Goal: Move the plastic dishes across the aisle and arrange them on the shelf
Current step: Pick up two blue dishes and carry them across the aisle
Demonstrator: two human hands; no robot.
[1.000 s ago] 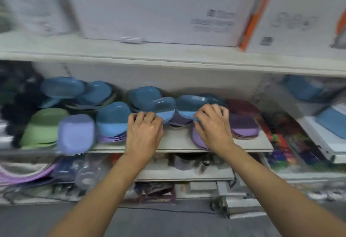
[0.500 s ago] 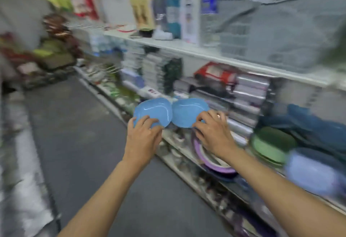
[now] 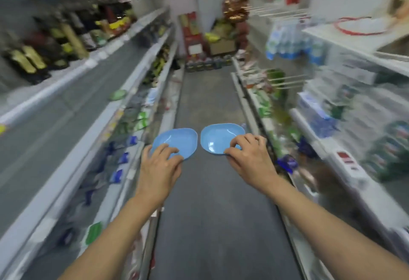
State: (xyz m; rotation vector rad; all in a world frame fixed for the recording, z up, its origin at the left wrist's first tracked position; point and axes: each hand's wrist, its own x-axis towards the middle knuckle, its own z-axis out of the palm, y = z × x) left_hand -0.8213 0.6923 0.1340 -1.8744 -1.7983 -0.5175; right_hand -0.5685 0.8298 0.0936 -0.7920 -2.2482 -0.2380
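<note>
Two blue dishes, shallow, smooth plastic w/ rounded-square rims, are held side by side over the aisle floor (image 3: 210,191), rims near but apart. Left dish (image 3: 177,141) is gripped at its near edge by the left hand (image 3: 160,167), fingers curled over the rim; right dish (image 3: 221,137) is pinched at its near edge by the right hand (image 3: 250,158), fingers bent on the rim. 0.5 s ago the dishes touched and faced a shelf of goods; now the view looks straight down the aisle. Thumbs' undersides hidden. Left shelves (image 3: 73,111) and right shelves (image 3: 332,125) are blurred, goods hard to make out.
</note>
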